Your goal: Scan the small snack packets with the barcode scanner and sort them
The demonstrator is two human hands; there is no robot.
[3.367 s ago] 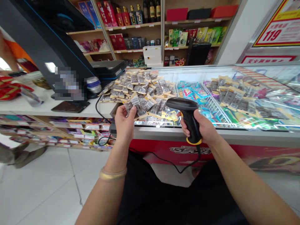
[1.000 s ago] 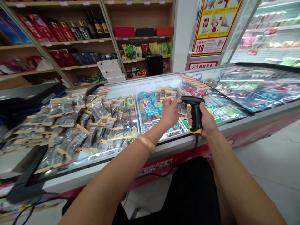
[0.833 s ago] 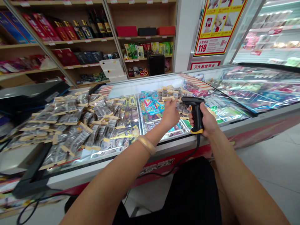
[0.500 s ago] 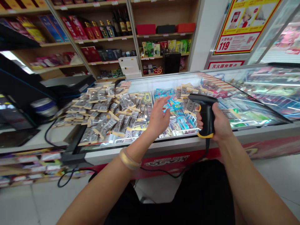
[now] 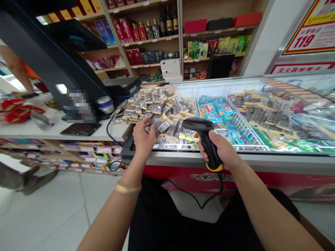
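Note:
My right hand (image 5: 226,150) is wrapped round the handle of a black and yellow barcode scanner (image 5: 198,124). Its cable hangs down from the grip, and its head points left over a chest freezer's glass top. My left hand (image 5: 143,137), with a gold bangle on the wrist, is at the near left edge of a heap of small clear packets (image 5: 154,106) with cream-coloured headers. Its fingers are curved and apart from the thumb, over the nearest packets; whether they touch is unclear. A second heap of such packets (image 5: 270,109) lies on the glass to the right.
Blue packs (image 5: 216,108) and a white wire divider (image 5: 246,127) show through the freezer glass. To the left are a counter with a dark monitor stand (image 5: 56,66) and a white tub (image 5: 105,105). Another person's arm (image 5: 14,66) shows at far left. Stocked shelves stand behind.
The view has swung left. My left hand has gone from above the blue packs to the left heap. My right hand has brought the scanner left, nearer that heap.

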